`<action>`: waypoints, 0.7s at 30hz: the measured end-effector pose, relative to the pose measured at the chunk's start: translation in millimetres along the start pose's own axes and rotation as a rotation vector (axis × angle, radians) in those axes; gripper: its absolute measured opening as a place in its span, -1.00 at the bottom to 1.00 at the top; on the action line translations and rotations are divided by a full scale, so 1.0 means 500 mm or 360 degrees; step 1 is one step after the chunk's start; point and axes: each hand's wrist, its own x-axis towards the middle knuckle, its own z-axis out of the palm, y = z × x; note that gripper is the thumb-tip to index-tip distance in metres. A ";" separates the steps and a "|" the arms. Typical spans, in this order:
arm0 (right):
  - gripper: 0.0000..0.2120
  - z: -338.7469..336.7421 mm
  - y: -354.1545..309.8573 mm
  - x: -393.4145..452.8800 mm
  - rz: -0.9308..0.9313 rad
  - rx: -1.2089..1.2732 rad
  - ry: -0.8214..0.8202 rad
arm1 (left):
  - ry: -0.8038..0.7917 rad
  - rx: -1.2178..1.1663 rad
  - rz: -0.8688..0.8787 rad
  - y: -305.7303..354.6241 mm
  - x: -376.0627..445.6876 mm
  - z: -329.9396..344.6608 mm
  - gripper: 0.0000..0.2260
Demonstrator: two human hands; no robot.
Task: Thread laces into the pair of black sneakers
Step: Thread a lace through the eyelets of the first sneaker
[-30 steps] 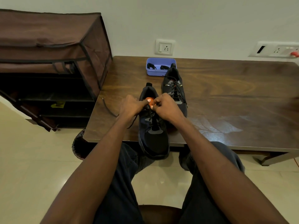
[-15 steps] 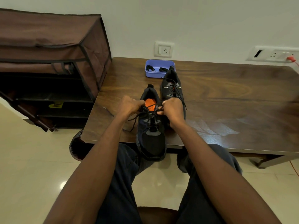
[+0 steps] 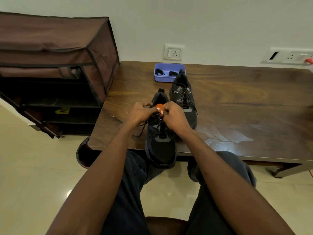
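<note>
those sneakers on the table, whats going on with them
A seated person is lacing a pair of black sneakers on a wooden table. Both hands work at the top eyelets of the near sneaker, whose toe overhangs the table edge: the left hand and the right hand each pinch the black lace, with a loose end trailing left. The far sneaker already looks laced. A blue tray behind holds more dark laces.

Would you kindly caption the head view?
Both hands lace the near sneaker; laced sneaker beside it.
</note>
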 end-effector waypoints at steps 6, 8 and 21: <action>-0.88 -0.052 -0.005 -0.016 0.0502 0.0052 0.0522 | 0.0068 -0.0062 0.0011 -0.005 0.006 0.003 -0.92; -0.87 -0.080 0.010 -0.019 0.0734 -0.0009 0.0724 | 0.0064 -0.0127 -0.0018 -0.008 0.009 0.005 -0.91; -0.80 -0.013 0.003 -0.014 -0.0084 -0.0203 0.0083 | 0.0044 -0.0066 -0.0096 0.002 -0.003 0.005 -0.83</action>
